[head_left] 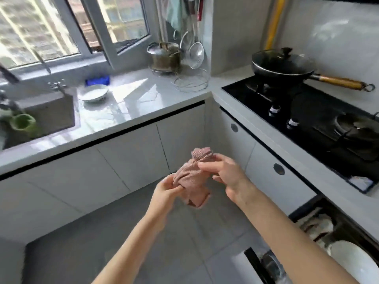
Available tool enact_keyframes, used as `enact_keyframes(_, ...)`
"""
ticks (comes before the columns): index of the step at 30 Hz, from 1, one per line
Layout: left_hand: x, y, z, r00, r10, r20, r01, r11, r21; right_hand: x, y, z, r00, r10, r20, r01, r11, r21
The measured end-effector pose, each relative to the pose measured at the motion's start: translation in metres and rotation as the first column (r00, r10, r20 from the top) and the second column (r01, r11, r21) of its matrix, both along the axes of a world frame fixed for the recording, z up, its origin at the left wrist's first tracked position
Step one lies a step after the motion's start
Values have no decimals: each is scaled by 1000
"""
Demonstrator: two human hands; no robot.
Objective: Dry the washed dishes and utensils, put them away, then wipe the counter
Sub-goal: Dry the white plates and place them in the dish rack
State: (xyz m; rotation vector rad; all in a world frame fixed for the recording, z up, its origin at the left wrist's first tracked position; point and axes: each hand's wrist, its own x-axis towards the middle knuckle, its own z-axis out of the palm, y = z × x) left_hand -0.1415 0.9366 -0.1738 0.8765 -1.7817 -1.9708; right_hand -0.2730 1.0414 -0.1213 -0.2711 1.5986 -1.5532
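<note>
- Crumpled pink ribbed cloth (191, 177) hung mid-air at 12 o'clock, my left hand (164, 191) pinching its bottom, right hand (227, 175) its top.
- Drying step, I reckoned; next up was reaching the round white bowl (92, 93) at 10 o'clock.

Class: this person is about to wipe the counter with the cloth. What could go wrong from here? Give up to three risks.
The bowl sits on the wet-looking counter beside the sink; a wiping sweep could knock it in.
The drawer of dishes stands open low on the right; a leg might hit it.
The bunched cloth, gripped by the left hand, may smear rather than dry.
</note>
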Motion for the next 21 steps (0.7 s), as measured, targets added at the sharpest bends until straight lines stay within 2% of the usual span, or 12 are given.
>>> enact_keyframes(1, 10, -22, 6, 996, 50, -75, -42, 993, 111, 3, -21, -1, 998, 55, -30, -54, 998, 22)
enact_keyframes(3, 25, -61, 18, 970, 134, -203, -76, 959, 271, 13, -63, -8, 982, 187, 14, -188, 981, 52)
enact_keyframes(6, 37, -115, 26, 920, 307, -244, -187, 891, 415, 36, -123, -20, 940, 335, 58, -339, 936, 91)
enact_keyframes(9, 41, -163, 32, 898, 381, -219, -247, 849, 467, 43, -176, -27, 872, 487, 52, -489, 864, 116)
enact_keyframes(11, 37, -196, 36, 889, 420, -183, -299, 835, 462, 33, -213, -32, 840, 531, 112, -538, 842, 42)
enact_keyframes(13, 30, -232, 32, 880, 455, -134, -371, 836, 404, 15, -256, -41, 816, 517, 260, -489, 856, -168)
enact_keyframes(15, 15, -269, 29, 882, 463, -91, -405, 842, 356, 6, -303, -41, 723, 618, 308, -498, 776, -388)
enact_keyframes(17, 0, -312, 24, 895, 443, -45, -419, 872, 252, 4, -352, -37, 640, 737, 219, -598, 656, -461)
enact_keyframes(18, -9, -336, 21, 894, 446, -50, -435, 889, 147, 4, -376, -35, 613, 767, 189, -622, 616, -483)
enact_keyframes(20, -24, -386, 17, 876, 482, -26, -482, 872, -90, 2, -424, -32, 561, 798, 220, -635, 585, -505)
enact_keyframes(21, -29, -411, 14, 869, 493, 48, -474, 855, -210, -1, -447, -28, 554, 796, 243, -641, 594, -485)
